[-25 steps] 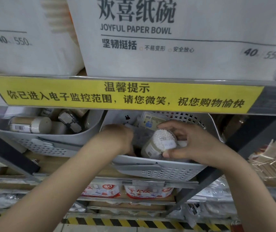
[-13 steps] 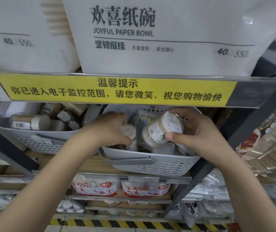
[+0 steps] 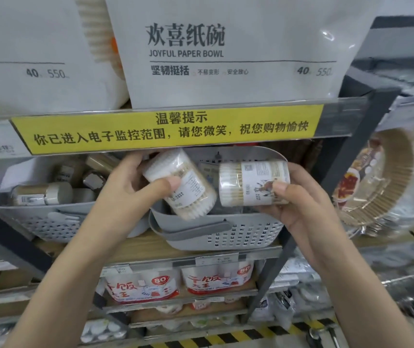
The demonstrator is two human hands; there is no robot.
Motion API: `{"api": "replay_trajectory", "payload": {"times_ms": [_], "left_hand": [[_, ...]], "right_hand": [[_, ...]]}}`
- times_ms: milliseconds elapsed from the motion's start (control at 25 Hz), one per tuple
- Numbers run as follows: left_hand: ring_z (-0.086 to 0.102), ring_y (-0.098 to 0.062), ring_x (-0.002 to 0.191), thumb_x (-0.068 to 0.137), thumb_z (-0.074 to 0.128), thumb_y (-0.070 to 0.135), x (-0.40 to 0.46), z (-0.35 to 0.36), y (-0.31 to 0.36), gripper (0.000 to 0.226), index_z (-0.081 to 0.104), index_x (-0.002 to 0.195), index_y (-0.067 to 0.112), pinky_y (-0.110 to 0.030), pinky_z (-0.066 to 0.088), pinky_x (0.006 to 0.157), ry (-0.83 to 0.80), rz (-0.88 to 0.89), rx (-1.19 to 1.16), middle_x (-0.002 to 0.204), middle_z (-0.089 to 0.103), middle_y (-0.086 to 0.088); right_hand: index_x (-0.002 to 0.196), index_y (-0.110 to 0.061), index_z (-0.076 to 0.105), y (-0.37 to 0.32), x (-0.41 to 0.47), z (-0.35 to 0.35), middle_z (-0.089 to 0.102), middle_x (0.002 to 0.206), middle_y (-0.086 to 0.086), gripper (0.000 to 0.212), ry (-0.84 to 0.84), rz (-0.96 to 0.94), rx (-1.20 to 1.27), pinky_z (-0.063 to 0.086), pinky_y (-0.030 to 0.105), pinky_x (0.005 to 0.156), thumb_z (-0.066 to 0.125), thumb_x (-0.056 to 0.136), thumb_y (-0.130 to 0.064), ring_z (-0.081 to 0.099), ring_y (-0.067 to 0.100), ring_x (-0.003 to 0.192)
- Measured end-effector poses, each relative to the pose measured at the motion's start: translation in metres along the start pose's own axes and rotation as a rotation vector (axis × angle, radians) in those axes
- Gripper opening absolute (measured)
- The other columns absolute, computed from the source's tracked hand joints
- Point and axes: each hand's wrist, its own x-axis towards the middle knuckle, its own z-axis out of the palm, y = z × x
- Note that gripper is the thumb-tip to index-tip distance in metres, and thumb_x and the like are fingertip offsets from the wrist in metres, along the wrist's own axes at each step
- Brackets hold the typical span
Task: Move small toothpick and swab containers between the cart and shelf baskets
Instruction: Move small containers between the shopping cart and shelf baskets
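Observation:
My left hand [image 3: 135, 182] grips a clear round swab container [image 3: 185, 189], tilted, above the front rim of the right grey shelf basket [image 3: 226, 234]. My right hand [image 3: 298, 204] grips a second swab container [image 3: 253, 183], lying sideways over the same basket. The two containers almost touch. What remains inside that basket is mostly hidden behind them. The left grey basket [image 3: 50, 222] holds several small toothpick containers [image 3: 42, 194] lying on their sides.
A yellow notice strip [image 3: 170, 129] fronts the shelf just above the baskets. Large paper bowl packs [image 3: 226, 51] stand on that upper shelf. Foil and paper trays [image 3: 381, 182] hang at the right. Red-and-white packs [image 3: 145, 287] fill the shelf below.
Both hands have lifted out of the right basket, each bringing up a swab container. The left hand held nothing visible a second ago. The view has shifted left and closer.

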Motion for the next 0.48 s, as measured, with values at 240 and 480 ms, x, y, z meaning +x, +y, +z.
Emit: {"api": "replay_trajectory", "payload": {"times_ms": [240, 480], "left_hand": [[0.069, -0.014, 0.085, 0.054, 0.066, 0.047, -0.022, 0.037, -0.012, 0.052, 0.068, 0.103, 0.034, -0.026, 0.055, 0.062, -0.146, -0.207, -0.305, 0.098, 0.071, 0.003], [0.07, -0.024, 0.093, 0.042, 0.092, 0.042, -0.047, 0.099, -0.031, 0.057, 0.075, 0.091, 0.019, -0.035, 0.058, 0.07, -0.357, -0.503, -0.682, 0.104, 0.071, -0.012]], "right_hand": [[0.106, -0.012, 0.068, 0.007, -0.063, -0.015, 0.068, 0.102, 0.011, 0.048, 0.136, 0.087, 0.193, 0.055, 0.028, 0.07, 0.062, 0.071, -0.044, 0.064, 0.019, 0.087], [0.115, -0.005, 0.067, 0.024, -0.139, -0.065, 0.06, 0.125, 0.023, 0.076, 0.227, 0.261, 0.665, 0.057, 0.032, 0.077, 0.092, 0.047, -0.026, 0.065, 0.034, 0.105]]}}
